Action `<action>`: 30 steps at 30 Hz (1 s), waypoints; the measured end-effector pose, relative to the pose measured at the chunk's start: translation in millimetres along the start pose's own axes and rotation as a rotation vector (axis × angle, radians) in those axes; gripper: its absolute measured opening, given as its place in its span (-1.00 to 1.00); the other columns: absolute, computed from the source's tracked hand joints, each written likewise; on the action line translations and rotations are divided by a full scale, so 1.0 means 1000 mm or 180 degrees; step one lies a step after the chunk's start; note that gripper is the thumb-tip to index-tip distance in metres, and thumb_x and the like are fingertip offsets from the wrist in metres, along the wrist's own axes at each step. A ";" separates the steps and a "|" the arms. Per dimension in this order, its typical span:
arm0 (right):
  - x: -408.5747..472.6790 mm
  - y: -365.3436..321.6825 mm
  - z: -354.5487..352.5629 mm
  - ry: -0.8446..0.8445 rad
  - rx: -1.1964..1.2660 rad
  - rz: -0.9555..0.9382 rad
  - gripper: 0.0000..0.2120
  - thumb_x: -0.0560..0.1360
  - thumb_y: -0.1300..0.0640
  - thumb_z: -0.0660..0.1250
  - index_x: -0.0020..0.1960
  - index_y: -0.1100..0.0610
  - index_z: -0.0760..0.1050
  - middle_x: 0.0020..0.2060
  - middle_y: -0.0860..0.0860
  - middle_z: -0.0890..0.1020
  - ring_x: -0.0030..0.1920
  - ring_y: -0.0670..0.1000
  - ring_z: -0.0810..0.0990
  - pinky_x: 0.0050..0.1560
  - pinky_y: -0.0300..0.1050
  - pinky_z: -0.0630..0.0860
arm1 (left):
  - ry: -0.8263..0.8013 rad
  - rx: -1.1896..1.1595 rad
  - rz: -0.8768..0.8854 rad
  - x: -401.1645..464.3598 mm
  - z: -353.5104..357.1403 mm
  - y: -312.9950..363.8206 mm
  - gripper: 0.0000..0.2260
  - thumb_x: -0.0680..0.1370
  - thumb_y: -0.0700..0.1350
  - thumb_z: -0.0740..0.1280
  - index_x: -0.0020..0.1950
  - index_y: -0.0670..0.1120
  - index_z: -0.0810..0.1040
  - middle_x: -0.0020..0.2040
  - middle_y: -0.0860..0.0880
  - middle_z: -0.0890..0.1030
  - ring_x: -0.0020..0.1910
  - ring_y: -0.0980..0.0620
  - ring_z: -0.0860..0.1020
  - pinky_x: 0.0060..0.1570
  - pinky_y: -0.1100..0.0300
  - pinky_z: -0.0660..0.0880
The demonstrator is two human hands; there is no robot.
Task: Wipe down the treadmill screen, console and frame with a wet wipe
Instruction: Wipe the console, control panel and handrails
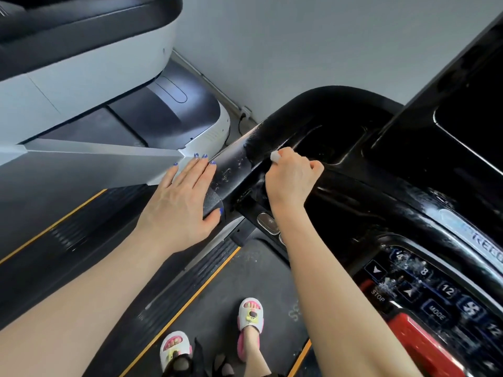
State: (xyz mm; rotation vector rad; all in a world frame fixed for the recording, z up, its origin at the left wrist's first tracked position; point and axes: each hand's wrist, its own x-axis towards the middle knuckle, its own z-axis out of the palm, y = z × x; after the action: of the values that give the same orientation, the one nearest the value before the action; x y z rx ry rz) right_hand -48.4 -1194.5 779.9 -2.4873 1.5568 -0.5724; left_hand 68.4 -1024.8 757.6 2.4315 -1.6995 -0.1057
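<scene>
The black treadmill fills the right half, with its dark screen [471,126] at the upper right and a glossy console [367,191] below it. My right hand [291,178] grips a small white wet wipe [275,156] and presses it on the console's left corner, by the cup recess. My left hand [182,202] lies over the foam-covered left handrail [231,170], fingers straight on its top, thumb hooked under the end. Wet streaks show on the handrail and console. The button panel [424,292] with numbers and a STOP key is at lower right.
A second treadmill, white and grey [81,85], stands close on the left. A grey wall [299,42] is ahead, with a cable and plug [245,115] at its foot. My feet in slippers [250,314] stand on the belt between yellow-edged side rails [190,295].
</scene>
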 end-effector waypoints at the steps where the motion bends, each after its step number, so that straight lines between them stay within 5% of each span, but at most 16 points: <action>1: -0.005 -0.004 -0.001 0.0018 0.0150 0.0047 -0.63 0.51 0.37 0.23 -0.27 -0.07 0.34 -0.40 -0.08 0.44 -0.32 -0.05 0.34 0.29 0.06 0.29 | 0.0007 -0.0008 0.0008 0.000 0.000 0.000 -0.26 0.51 0.22 0.11 0.60 -0.16 0.22 0.61 -0.11 0.23 0.59 -0.06 0.19 0.56 -0.09 0.14; 3: -0.012 -0.009 -0.003 -0.0080 0.0408 0.0155 -0.57 0.45 0.45 0.17 -0.31 -0.07 0.25 -0.50 -0.16 0.20 -0.43 -0.11 0.18 0.27 0.04 0.32 | 0.0022 -0.0041 0.0021 0.000 0.000 0.000 -0.26 0.50 0.20 0.15 0.60 -0.17 0.22 0.60 -0.12 0.24 0.59 -0.06 0.20 0.56 -0.09 0.12; 4: -0.015 -0.010 -0.003 -0.0253 0.0450 0.0231 -0.62 0.46 0.46 0.14 -0.22 -0.02 0.39 -0.49 -0.16 0.20 -0.44 -0.09 0.19 0.39 0.08 0.28 | 0.0016 -0.0052 0.0023 0.000 0.000 -0.001 -0.26 0.50 0.20 0.16 0.60 -0.17 0.22 0.61 -0.12 0.23 0.59 -0.06 0.20 0.56 -0.09 0.11; 5: -0.016 -0.013 -0.002 -0.0451 0.0416 0.0337 -0.63 0.48 0.46 0.12 0.00 0.07 0.54 -0.47 -0.14 0.25 -0.40 -0.06 0.26 0.51 0.11 0.15 | 0.0010 -0.0055 0.0023 0.000 0.001 -0.001 -0.25 0.49 0.20 0.18 0.60 -0.17 0.22 0.61 -0.12 0.23 0.59 -0.06 0.19 0.56 -0.08 0.10; 7: -0.018 -0.020 -0.004 -0.0749 0.0510 0.0551 -0.55 0.52 0.46 0.10 0.33 0.18 0.47 -0.42 -0.07 0.35 -0.24 0.05 0.42 0.58 0.06 -0.12 | -0.0004 -0.0051 0.0020 0.000 0.000 -0.001 -0.24 0.48 0.20 0.18 0.60 -0.16 0.21 0.61 -0.12 0.21 0.60 -0.07 0.18 0.56 -0.08 0.09; 9: -0.023 -0.024 -0.004 -0.0840 0.0774 0.0775 -0.53 0.53 0.47 0.10 0.37 0.19 0.44 -0.40 -0.01 0.38 0.02 0.22 0.50 0.55 -0.10 -0.15 | -0.0046 -0.0050 0.0014 0.001 0.000 -0.001 -0.22 0.47 0.20 0.18 0.61 -0.16 0.18 0.62 -0.11 0.19 0.60 -0.06 0.16 0.57 -0.08 0.06; 11: -0.032 -0.028 -0.004 -0.0889 0.0863 0.0876 -0.56 0.53 0.47 0.10 0.33 0.19 0.45 -0.32 0.17 0.47 0.25 0.31 0.47 0.38 -0.49 -0.18 | -0.0073 -0.0050 0.0022 0.001 0.000 -0.002 -0.21 0.48 0.19 0.19 0.62 -0.16 0.14 0.63 -0.11 0.16 0.61 -0.06 0.13 0.57 -0.09 0.04; 13: -0.042 -0.034 -0.006 -0.1009 0.0859 0.0876 -0.60 0.49 0.49 0.09 0.22 0.18 0.45 -0.13 0.36 0.55 0.04 0.31 0.55 0.21 -0.64 -0.26 | -0.0090 -0.0041 0.0043 0.001 0.000 -0.002 -0.21 0.48 0.18 0.21 0.62 -0.17 0.13 0.63 -0.13 0.15 0.61 -0.07 0.12 0.57 -0.10 0.03; 15: -0.053 -0.040 -0.009 -0.0986 0.0825 0.0727 -0.66 0.41 0.53 0.06 0.01 0.17 0.38 -0.36 0.28 0.47 -0.38 0.09 0.40 0.51 -0.33 -0.12 | -0.0107 -0.0048 0.0038 0.001 -0.002 -0.001 -0.21 0.47 0.17 0.17 0.62 -0.18 0.13 0.63 -0.13 0.14 0.62 -0.07 0.11 0.57 -0.11 0.02; 17: -0.062 -0.043 -0.012 -0.0996 0.0814 0.0610 -0.68 0.36 0.54 0.04 -0.10 0.15 0.28 -0.50 0.03 0.29 -0.49 0.00 0.23 0.59 -0.01 -0.13 | -0.0149 -0.0061 0.0041 0.002 -0.003 -0.001 -0.23 0.50 0.16 0.17 0.63 -0.18 0.09 0.64 -0.12 0.10 0.62 -0.05 0.07 0.58 -0.10 -0.02; 20: -0.073 -0.044 -0.017 -0.1086 0.0803 0.0548 -0.71 0.37 0.54 0.03 -0.13 0.16 0.26 -0.52 0.00 0.25 -0.46 0.05 0.33 0.60 0.07 -0.07 | -0.0171 -0.0088 0.0058 0.002 -0.004 -0.002 -0.24 0.55 0.12 0.23 0.64 -0.17 0.04 0.65 -0.11 0.05 0.63 -0.04 0.03 0.58 -0.08 -0.06; 23: -0.082 -0.044 -0.021 -0.1227 0.0844 0.0320 -0.76 0.43 0.53 0.05 -0.10 0.22 0.27 -0.48 0.03 0.29 -0.01 0.34 0.49 0.55 0.14 0.11 | -0.0210 -0.0087 0.0050 0.001 -0.006 0.000 -0.23 0.56 0.10 0.29 0.64 -0.17 0.02 0.66 -0.10 0.03 0.63 -0.03 0.01 0.58 -0.07 -0.09; 27: -0.093 -0.036 -0.022 -0.1401 0.0677 -0.0080 -0.78 0.48 0.50 0.10 -0.11 0.19 0.28 -0.50 0.02 0.28 -0.16 0.24 0.50 0.59 0.10 -0.06 | -0.0223 -0.0080 0.0072 0.001 -0.008 0.000 -0.23 0.57 0.09 0.31 0.64 -0.18 0.05 0.65 -0.11 0.06 0.63 -0.05 0.03 0.58 -0.09 -0.07; 30: -0.098 -0.026 -0.022 -0.1634 0.0652 -0.0331 -0.79 0.46 0.48 0.09 -0.13 0.18 0.28 -0.50 0.00 0.25 -0.32 0.33 0.25 0.58 0.13 0.02 | -0.0246 -0.0079 0.0072 0.000 -0.009 0.000 -0.24 0.58 0.11 0.29 0.64 -0.17 0.05 0.65 -0.11 0.05 0.63 -0.05 0.04 0.59 -0.08 -0.06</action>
State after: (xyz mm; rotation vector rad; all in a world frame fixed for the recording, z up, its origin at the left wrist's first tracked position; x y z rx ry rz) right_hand -73.6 -1093.6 785.0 -2.3192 1.1211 -0.0795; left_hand 69.6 -1024.3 766.6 2.4193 -1.7459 -0.2192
